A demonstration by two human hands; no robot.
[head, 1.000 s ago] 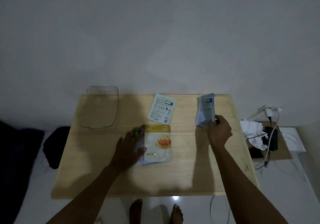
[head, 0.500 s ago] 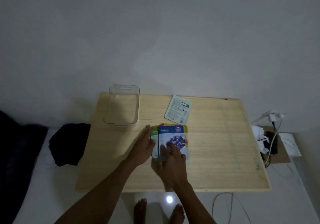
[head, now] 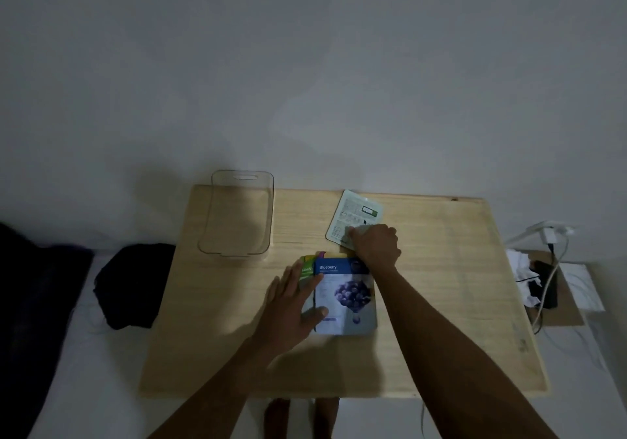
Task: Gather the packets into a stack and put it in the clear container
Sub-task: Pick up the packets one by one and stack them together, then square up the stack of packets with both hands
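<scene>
A stack of packets lies at the middle of the wooden table (head: 441,303), topped by a blue Blueberry packet (head: 349,297). A green packet (head: 307,270) and a yellow edge stick out from under it. My left hand (head: 291,306) lies flat on the stack's left side, fingers spread. A white packet (head: 356,213) lies face down further back. My right hand (head: 375,243) rests on its near corner with fingers curled; whether it grips the packet is unclear. The clear container (head: 237,214) stands empty at the table's back left.
A dark cloth bundle (head: 134,284) lies on the floor left of the table. To the right are a charger with white cables (head: 551,238), a dark phone (head: 544,286) and crumpled white paper. My bare feet show below the table's front edge.
My right hand put the blue packet on top of the stack, then reached back to the white packet. My left hand stayed on the stack. The view shifted left.
</scene>
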